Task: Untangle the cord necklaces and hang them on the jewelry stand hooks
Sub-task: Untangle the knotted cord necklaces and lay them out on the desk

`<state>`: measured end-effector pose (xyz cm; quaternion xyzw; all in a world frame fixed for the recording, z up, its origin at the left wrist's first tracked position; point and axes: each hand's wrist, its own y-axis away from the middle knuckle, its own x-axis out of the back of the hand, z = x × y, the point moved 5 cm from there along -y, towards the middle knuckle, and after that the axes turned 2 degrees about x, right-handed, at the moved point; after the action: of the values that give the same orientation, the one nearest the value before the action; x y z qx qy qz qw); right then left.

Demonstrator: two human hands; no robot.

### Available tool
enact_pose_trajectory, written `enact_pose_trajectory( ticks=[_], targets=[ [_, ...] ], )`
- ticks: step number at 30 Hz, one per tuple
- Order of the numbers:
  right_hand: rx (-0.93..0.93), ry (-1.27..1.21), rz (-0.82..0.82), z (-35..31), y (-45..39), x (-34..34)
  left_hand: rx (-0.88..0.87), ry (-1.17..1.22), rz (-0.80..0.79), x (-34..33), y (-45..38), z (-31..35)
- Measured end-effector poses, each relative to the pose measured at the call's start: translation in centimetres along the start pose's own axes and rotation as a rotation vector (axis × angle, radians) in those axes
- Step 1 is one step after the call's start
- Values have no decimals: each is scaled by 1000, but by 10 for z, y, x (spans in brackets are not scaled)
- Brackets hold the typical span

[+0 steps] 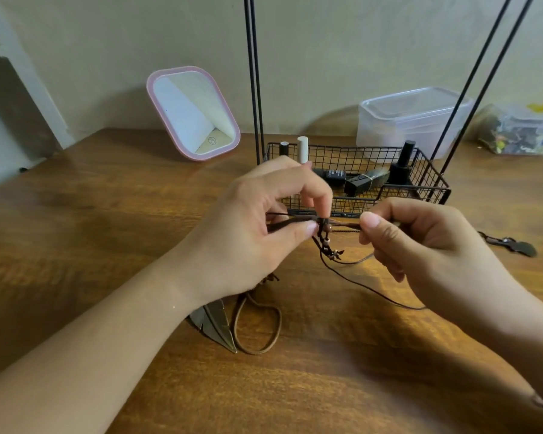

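Brown cord necklaces (324, 236) pinched between left hand (257, 233) and right hand (427, 242); jewelry stand (358, 180) at twelve o'clock on table (107, 230).

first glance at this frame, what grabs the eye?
Dead centre, the left hand and right hand pinch a knotted tangle of brown cord necklaces above the wooden table. A metal feather pendant lies under the left wrist. Behind stand a pink-framed mirror and a black wire basket.
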<state>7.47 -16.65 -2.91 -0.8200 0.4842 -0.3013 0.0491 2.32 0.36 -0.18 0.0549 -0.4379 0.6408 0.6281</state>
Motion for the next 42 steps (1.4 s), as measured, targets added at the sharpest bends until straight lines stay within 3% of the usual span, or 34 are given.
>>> enact_pose_trajectory(
  ticks=[7,16,19,24,31,38,42],
  targets=[
    [31,51,-14,-2,2,-1,58,-115,112,1,2,-5],
    [96,167,-3,-3,3,-3,46,-37,53,-5,3,-4],
    [107,126,-38,-2,4,-7,25,-4,36,-8,3,-4],
    [74,-150,-94,2,3,-15,-23,-23,19,-8,4,-2],
    [148,-56,-97,-4,2,-17,-19,-22,49,-11,6,-2],
    [89,125,173,-6,5,-5,68,109,67,-7,4,-10],
    [36,236,238,-1,5,0,113,122,54,-9,3,-15]
  ],
)
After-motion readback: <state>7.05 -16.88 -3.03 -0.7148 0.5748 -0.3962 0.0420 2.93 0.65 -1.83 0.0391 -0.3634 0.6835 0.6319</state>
